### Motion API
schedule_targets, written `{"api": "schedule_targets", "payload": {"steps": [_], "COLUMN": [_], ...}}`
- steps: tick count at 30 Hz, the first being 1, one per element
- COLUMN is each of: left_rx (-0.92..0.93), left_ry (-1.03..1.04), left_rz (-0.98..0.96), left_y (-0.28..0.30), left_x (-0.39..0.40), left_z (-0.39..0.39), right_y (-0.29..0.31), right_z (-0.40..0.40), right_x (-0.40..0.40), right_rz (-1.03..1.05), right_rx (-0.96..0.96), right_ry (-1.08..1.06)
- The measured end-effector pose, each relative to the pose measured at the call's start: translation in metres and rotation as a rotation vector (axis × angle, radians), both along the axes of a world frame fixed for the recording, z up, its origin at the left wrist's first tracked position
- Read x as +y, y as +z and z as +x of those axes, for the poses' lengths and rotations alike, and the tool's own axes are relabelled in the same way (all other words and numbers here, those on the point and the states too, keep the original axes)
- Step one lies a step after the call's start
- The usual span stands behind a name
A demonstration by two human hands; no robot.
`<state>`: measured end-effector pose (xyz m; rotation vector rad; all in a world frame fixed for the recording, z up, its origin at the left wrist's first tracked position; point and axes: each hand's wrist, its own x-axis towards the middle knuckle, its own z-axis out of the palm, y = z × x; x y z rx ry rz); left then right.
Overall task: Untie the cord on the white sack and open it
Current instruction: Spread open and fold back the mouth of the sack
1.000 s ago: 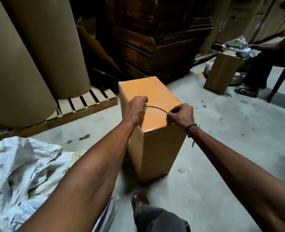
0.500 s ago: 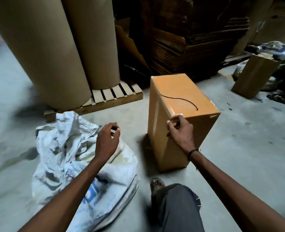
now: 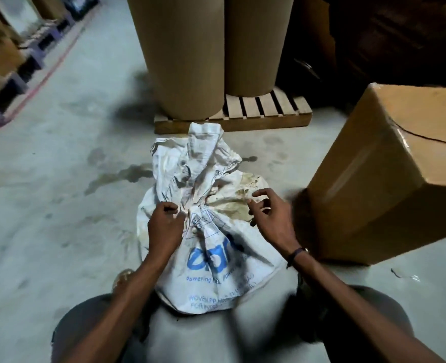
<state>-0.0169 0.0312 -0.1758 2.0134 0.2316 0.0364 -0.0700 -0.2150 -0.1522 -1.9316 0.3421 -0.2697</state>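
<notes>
On the concrete floor point(image 3: 46, 205), between the person's knees, lies the white sack point(image 3: 216, 258), neck cinched (the cord itself I can't make out). Left hand point(image 3: 164, 226) pinches closed at the gathered neck; right hand point(image 3: 271, 218) hovers beside it, fingers spread, gripping nothing, the cardboard box point(image 3: 389, 179) just beyond.

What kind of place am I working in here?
Probably a warehouse or packaging plant: big brown paper rolls stand on a wooden pallet, a sealed carton sits on the bare concrete floor.
</notes>
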Motion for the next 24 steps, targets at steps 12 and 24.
{"api": "schedule_targets", "payload": {"steps": [12, 24], "left_rx": [-0.207, -0.216], "left_ry": [-0.059, -0.213], "left_rz": [0.293, 0.152], "left_y": [-0.001, 0.004], "left_x": [-0.036, -0.036], "left_z": [0.105, 0.076], "right_y": [-0.015, -0.010], "right_z": [0.085, 0.094], "right_x": [0.027, 0.027], "right_rz": [0.063, 0.250], "right_rx": [-0.045, 0.020], "right_ry": [0.020, -0.098]}}
